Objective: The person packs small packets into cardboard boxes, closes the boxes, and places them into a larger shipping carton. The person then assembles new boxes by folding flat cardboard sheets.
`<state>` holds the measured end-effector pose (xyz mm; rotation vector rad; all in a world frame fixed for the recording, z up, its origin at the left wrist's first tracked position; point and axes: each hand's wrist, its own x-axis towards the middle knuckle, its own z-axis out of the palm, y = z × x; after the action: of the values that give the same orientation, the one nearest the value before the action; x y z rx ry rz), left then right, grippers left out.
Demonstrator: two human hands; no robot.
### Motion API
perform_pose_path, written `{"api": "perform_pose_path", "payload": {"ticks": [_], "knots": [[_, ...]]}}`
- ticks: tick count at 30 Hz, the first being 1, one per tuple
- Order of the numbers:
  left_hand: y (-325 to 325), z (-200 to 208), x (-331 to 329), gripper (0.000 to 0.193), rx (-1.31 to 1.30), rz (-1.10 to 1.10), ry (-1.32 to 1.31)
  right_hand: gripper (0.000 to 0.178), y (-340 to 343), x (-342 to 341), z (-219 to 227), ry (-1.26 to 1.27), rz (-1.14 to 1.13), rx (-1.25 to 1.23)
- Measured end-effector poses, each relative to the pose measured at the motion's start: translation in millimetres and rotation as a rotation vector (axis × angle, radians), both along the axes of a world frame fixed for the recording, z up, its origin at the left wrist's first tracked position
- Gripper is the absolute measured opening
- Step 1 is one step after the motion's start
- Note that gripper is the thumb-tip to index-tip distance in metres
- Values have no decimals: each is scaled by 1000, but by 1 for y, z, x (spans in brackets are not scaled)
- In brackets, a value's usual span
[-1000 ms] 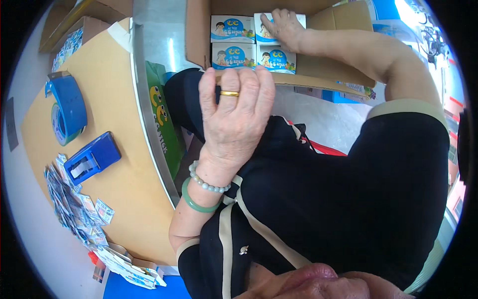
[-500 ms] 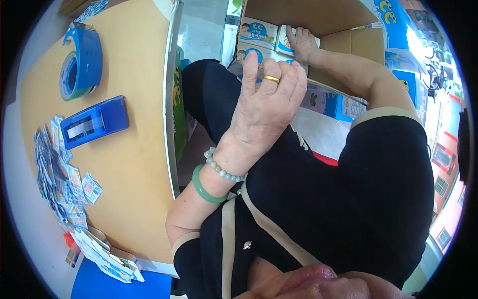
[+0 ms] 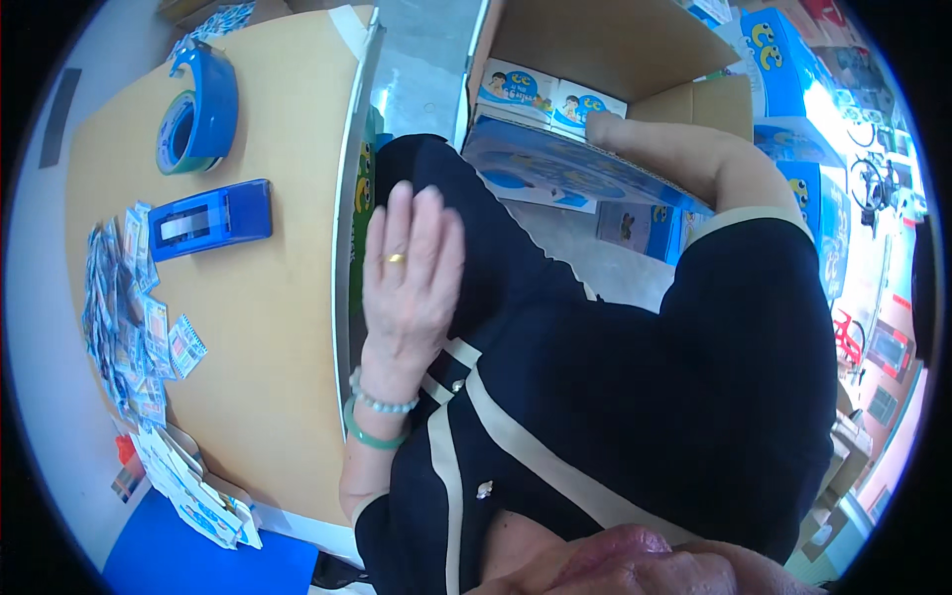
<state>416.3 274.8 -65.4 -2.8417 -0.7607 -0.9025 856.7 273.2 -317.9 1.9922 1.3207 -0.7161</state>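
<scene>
My left hand (image 3: 409,278) is raised over my leg beside the table edge, fingers stretched out and nothing in it. A gold ring, a bead bracelet and a green bangle are on that hand and wrist. My right hand (image 3: 607,131) reaches into a large cardboard carton (image 3: 605,45) at the top. Its fingers are hidden behind the carton's near flap (image 3: 575,169). Inside the carton, close to that hand, lie small white and blue printed boxes (image 3: 516,87). Whether the hand grips one of them does not show.
On the tan table (image 3: 283,327) at the left are a blue tape dispenser (image 3: 220,104), a blue box-shaped device (image 3: 210,218), a heap of small printed packets (image 3: 124,307) and flattened white cartons (image 3: 193,486). Large blue boxes (image 3: 783,69) are stacked at the right.
My left hand has moved from in front of the carton down and left toward the table. My right hand has sunk lower behind the flap, which now stands in plain view.
</scene>
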Motion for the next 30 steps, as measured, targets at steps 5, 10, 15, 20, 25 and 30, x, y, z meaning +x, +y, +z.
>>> {"api": "perform_pose_path", "payload": {"ticks": [5, 10, 15, 20, 25, 30], "knots": [[-42, 8, -67, 26, -195, 296, -34, 28, 42, -7, -26, 234, 216, 99], [-65, 29, -119, 22, -202, 477, -202, 26, 79, -33, 26, 406, 218, -70], [-102, 48, -251, 28, 22, 1092, -185, 25, 121, -79, 150, 294, 156, -199], [-132, 66, -402, 52, 185, 1805, 231, 23, 115, -109, 299, 311, 77, 169], [-146, 59, -463, 37, 38, 1818, 261, 24, 89, -176, 387, 500, 351, 544], [-164, 42, -465, 15, -124, 1656, 293, 26, 48, -295, 391, 705, 589, 824]]}}
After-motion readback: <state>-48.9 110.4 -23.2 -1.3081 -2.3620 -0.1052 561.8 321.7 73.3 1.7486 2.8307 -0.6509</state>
